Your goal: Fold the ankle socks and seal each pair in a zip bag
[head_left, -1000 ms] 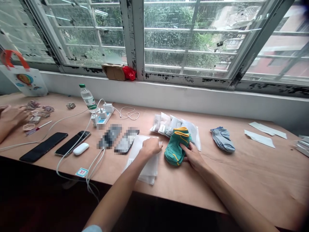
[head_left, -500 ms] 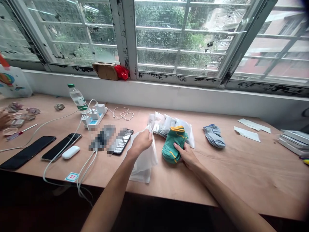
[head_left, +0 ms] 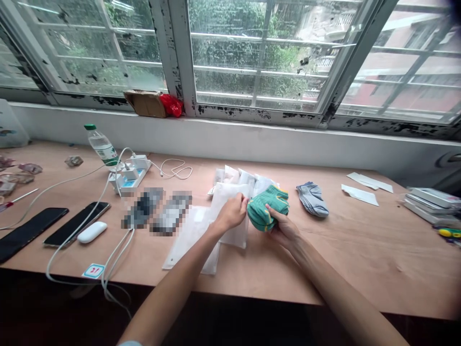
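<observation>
In my right hand point(head_left: 284, 228) is a bundle of green socks point(head_left: 264, 211) with yellow trim, thumb on top. My left hand point(head_left: 234, 211) is closed on the edge of a frosted plastic bag point(head_left: 234, 235), right beside the socks. The bag hangs upright and looks flat. Under my left forearm lies another frosted bag point(head_left: 187, 235), flat on the table. Behind my hands several filled bags point(head_left: 232, 175) are grouped, partly hidden. A folded pair of grey socks point(head_left: 312, 199) lies to the right.
Phones point(head_left: 77, 223), a white case point(head_left: 92, 232) and a power strip point(head_left: 135, 178) with cables lie on the left, by a water bottle point(head_left: 103, 146). White paper strips point(head_left: 360, 194) and stacked boxes point(head_left: 432, 204) are at right. The table's front edge point(head_left: 259, 298) is near me.
My left hand has moved right with the bag, towards the green socks. The socks are raised and tilted, their yellow cuffs turned away. The view has shifted slightly right.
</observation>
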